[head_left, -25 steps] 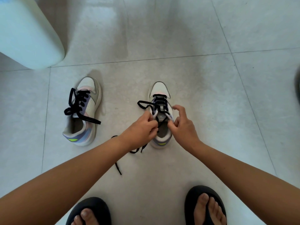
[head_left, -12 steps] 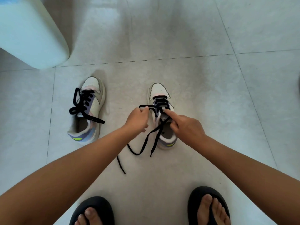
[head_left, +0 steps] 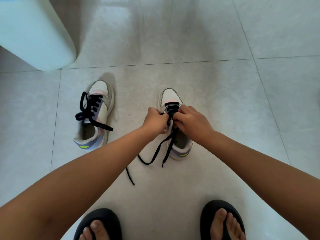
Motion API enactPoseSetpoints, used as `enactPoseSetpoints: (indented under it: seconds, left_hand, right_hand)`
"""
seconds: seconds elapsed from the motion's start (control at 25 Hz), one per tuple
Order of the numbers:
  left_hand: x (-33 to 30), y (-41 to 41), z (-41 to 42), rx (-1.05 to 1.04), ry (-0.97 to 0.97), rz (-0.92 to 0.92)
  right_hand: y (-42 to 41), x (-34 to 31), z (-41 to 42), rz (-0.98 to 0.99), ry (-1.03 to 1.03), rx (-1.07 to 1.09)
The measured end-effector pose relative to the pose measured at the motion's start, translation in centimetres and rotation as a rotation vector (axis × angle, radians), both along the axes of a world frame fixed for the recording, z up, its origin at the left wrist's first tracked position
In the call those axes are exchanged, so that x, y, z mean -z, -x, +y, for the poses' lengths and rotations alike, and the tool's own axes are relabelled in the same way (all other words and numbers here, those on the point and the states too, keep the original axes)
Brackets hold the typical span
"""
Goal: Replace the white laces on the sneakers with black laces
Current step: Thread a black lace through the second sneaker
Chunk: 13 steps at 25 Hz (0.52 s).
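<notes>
Hands meet over the right sneaker (head_left: 174, 118) on the floor (head_left: 225, 101): left hand (head_left: 155, 121) and right hand (head_left: 191, 121) each seem to pinch its black lace (head_left: 155, 154), though knuckles hide the eyelets. Beside it, the left sneaker (head_left: 97, 116) is laced black. Sandals (head_left: 99, 224) below; a white bin (head_left: 34, 32) far-left.

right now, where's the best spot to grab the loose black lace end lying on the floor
Probably near the tip of the loose lace end, pinched from above with thumb and forefinger. It lies flat on the tiled floor, clear of the right sneaker, so nothing blocks a top-down pinch.
</notes>
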<state>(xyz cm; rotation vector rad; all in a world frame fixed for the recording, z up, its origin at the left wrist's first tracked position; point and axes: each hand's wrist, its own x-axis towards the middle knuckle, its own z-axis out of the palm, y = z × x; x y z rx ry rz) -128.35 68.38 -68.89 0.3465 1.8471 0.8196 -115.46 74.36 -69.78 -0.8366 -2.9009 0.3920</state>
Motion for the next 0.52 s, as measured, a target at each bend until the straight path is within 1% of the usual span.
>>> enactPoseSetpoints:
  seconds: [0.08, 0.12, 0.16, 0.24, 0.32, 0.36, 0.44, 0.48, 0.52]
  left_hand:
    - [-0.3, 0.1, 0.0, -0.173, 0.095, -0.209]
    - [-0.3, 0.2, 0.0, -0.190, 0.127, -0.281]
    - [-0.1, 0.4, 0.0, -0.186, 0.134, -0.319]
    - [0.0, 0.6, -0.1, -0.183, 0.089, -0.321]
    - [-0.1, 0.5, -0.8, -0.151, 0.026, -0.247]
    - [0.0, 0.4, -1.3, -0.066, 0.001, -0.153]
    - [0.1, -0.3, -2.8, 0.169, -0.060, 0.067]
    - [-0.1, -0.7, -3.6, 0.248, -0.084, 0.138]
    - [-0.3, -1.0, -4.2, 0.299, -0.088, 0.179]
  right_hand:
    - [-0.3, 0.3, -0.2, 0.017, -0.043, -0.012]
    - [-0.5, 0.6, -0.3, 0.043, -0.041, -0.012]
    - [-0.7, 0.7, -0.4, 0.075, -0.016, 0.002]
    - [-1.0, 0.8, -0.5, 0.176, 0.044, 0.064]
    - [-1.5, 0.4, -1.0, 0.257, 0.068, 0.146]
    - [-2.0, 0.2, -1.6, 0.266, 0.069, 0.194]
    - [-2.9, 0.0, -3.2, 0.218, 0.052, 0.288]
    - [-3.1, -0.1, -4.1, 0.167, 0.064, 0.340]
    - [-3.0, -0.1, -4.9, 0.100, 0.123, 0.399]
